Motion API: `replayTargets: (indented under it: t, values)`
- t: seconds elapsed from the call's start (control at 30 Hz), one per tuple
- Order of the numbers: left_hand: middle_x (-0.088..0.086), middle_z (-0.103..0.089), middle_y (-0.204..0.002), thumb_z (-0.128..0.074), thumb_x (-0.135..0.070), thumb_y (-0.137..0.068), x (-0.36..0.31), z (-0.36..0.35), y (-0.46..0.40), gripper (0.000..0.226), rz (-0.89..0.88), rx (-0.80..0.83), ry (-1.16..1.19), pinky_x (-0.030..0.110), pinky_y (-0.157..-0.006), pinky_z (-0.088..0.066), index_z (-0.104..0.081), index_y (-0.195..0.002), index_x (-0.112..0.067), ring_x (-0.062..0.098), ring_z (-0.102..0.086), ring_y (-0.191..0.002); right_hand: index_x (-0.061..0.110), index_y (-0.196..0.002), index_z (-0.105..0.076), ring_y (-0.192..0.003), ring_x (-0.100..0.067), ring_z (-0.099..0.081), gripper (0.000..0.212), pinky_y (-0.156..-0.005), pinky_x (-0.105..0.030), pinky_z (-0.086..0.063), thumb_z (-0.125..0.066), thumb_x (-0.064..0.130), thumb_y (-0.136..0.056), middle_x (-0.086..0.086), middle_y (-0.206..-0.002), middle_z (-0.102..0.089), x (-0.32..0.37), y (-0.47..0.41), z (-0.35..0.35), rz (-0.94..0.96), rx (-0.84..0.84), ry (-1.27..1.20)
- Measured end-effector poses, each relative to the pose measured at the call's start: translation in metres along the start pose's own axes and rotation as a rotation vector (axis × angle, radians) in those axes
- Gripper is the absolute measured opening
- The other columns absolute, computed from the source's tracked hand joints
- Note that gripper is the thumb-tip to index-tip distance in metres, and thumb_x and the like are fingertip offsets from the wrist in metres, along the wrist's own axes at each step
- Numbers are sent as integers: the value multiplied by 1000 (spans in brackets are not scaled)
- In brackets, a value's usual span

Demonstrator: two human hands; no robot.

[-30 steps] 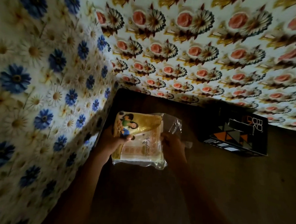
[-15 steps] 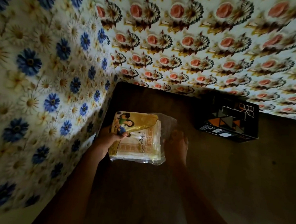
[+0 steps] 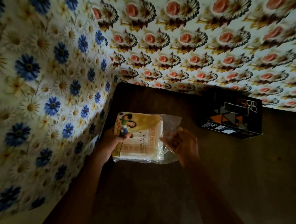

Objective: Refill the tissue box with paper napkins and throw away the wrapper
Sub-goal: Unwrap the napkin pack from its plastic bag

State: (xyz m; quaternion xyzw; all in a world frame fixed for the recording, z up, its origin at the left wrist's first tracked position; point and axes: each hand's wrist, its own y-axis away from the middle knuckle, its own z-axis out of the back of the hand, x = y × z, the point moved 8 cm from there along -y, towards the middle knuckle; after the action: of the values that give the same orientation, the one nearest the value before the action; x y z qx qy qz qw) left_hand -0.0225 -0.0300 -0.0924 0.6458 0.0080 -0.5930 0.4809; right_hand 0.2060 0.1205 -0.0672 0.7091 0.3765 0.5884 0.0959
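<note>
A pack of paper napkins [image 3: 141,138] in a clear plastic wrapper [image 3: 171,121] with a yellow printed label lies at the left of a dark wooden table [image 3: 228,173]. My left hand [image 3: 113,138] grips the pack's left edge, thumb on the label. My right hand [image 3: 183,146] is at the pack's right side, its fingers pinching the loose clear plastic of the wrapper. A black tissue box [image 3: 233,118] with orange and grey triangles stands at the back right of the table, apart from both hands.
Floral cloth with blue and white daisies [image 3: 38,83] hangs on the left, right against the table's edge. Cloth with pink flowers [image 3: 204,45] covers the back behind the table. The scene is dim.
My right hand has shifted right from the pack's edge and now pinches the loose plastic, pulling it outward. The left hand keeps its hold. The camera tilted slightly.
</note>
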Motion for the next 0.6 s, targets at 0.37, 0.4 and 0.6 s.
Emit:
replayTargets:
  t: [0.37,0.4,0.6]
  values:
    - [-9,-76,-78,-75,-1,-80,1,-2,-4,28,-5,9,34,39,-84,-50,-67,-91,-26,20,-67,-91,4,-99,-70,-65,-11,-57,30,-64,-20,-54,-74,32,-87,3,-70,-60,7,-7,-23,-46,0,775]
    - [-10,-77,-75,-75,0,-80,2,-1,-5,28,6,14,48,39,-83,-51,-68,-91,-25,20,-68,-90,-2,-103,-68,-61,-9,-51,25,-57,-17,-47,-66,21,-94,4,-69,-56,8,-9,-24,-20,10,796]
    - [11,-76,-102,-72,1,-82,14,0,-6,28,98,146,157,46,-86,-55,-71,-106,-13,34,-69,-104,-3,-121,-59,-116,-37,-59,28,-101,-47,-46,-54,14,-99,-23,-120,-61,-2,-24,-30,7,26,870]
